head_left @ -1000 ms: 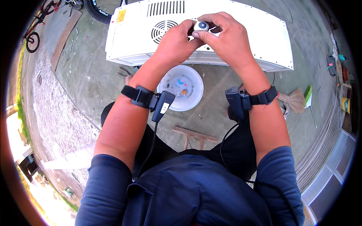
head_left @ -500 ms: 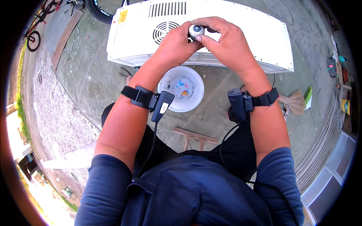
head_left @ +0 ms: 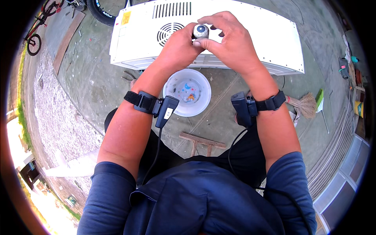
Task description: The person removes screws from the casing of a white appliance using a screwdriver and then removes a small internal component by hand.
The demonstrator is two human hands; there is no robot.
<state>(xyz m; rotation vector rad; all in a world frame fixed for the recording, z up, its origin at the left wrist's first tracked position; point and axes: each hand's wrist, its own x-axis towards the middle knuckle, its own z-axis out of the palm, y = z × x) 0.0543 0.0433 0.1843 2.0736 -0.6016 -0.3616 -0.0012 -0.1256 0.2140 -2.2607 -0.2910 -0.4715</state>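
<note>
Over the white metal cabinet (head_left: 250, 33), my left hand (head_left: 180, 46) is closed around a small round silvery piece (head_left: 201, 34) with a dark disc and a white star on its top. The lower part of this piece is hidden by my left fingers. Beside it, my right hand (head_left: 233, 45) has its thumb against the piece's near side or just under it. The right index finger arches past its far side with a gap, and the other right fingers are loosely bent. Below my hands a white plastic basin (head_left: 204, 100) with coloured pictures in its bottom stands on the ground.
A low wooden stool (head_left: 201, 140) lies between my legs. To the right are a straw broom (head_left: 306, 105) and a green-edged dustpan (head_left: 320, 98). Bicycle wheels (head_left: 34, 44) show at the far left. Black cables (head_left: 159, 150) run down from the devices strapped on my forearms.
My right fingers have spread away from the round piece, which they surrounded before. Both hands have shifted slightly left, and the piece stays in my left hand.
</note>
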